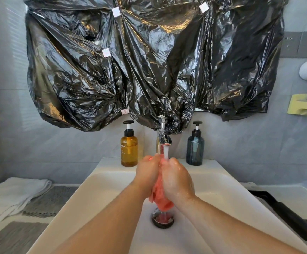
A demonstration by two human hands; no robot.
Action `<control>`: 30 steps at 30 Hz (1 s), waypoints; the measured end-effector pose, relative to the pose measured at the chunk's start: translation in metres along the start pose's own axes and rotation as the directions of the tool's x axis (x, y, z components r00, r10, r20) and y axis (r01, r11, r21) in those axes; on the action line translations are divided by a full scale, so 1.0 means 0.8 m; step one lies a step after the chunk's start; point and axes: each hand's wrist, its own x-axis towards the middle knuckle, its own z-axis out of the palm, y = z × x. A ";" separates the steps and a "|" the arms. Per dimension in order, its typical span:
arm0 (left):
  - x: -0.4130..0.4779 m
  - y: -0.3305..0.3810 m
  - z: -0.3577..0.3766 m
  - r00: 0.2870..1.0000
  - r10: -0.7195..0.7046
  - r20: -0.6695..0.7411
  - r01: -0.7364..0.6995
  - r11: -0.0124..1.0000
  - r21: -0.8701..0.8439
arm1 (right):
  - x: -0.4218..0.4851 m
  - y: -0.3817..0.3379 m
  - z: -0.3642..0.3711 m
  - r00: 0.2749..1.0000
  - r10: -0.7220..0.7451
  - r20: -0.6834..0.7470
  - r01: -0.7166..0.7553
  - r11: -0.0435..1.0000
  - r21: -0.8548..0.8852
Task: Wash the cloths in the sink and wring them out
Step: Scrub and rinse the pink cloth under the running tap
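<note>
A wet pink cloth (160,197) hangs bunched between my two hands over the white sink (97,195). My left hand (147,171) grips its upper left part and my right hand (176,178) grips it from the right, knuckles close together. Water runs from the chrome tap (164,136) onto the cloth and my fingers. The cloth's lower end dangles just above the dark drain (162,219). Most of the cloth is hidden by my hands.
An amber pump bottle (129,149) stands left of the tap and a dark blue pump bottle (195,149) right of it. White (15,195) and grey (52,200) folded towels lie on the counter at left. Black plastic sheeting (149,61) covers the wall above.
</note>
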 end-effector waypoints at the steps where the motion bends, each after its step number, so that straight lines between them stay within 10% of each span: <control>1: -0.001 0.000 0.000 1.000 -0.008 0.026 0.008 1.000 -0.001 | 0.004 0.000 -0.001 0.999 -0.027 0.020 0.028 0.999 -0.045; 11: -0.008 0.003 0.014 0.997 0.076 -0.025 -0.077 0.996 -0.048 | 0.048 0.043 0.004 0.910 0.388 0.147 -0.400 0.728 0.556; 14: 0.004 -0.001 0.006 0.963 0.233 -0.137 -0.250 0.961 -0.122 | 0.032 0.030 0.006 0.921 0.351 0.171 -0.387 0.757 0.526; 19: -0.001 0.005 -0.008 0.981 -0.027 -0.194 -0.032 0.955 -0.295 | -0.019 -0.018 -0.010 0.996 0.088 -0.004 -0.080 0.921 0.382; 26: -0.020 0.020 0.007 0.966 0.260 -0.004 -0.239 0.893 0.381 | 0.000 -0.007 -0.009 0.987 0.134 -0.093 -0.106 0.960 0.258; 30: -0.010 0.016 0.007 0.984 0.056 0.172 -0.094 0.971 0.221 | 0.021 0.007 -0.012 0.972 0.226 -0.063 -0.188 0.911 0.366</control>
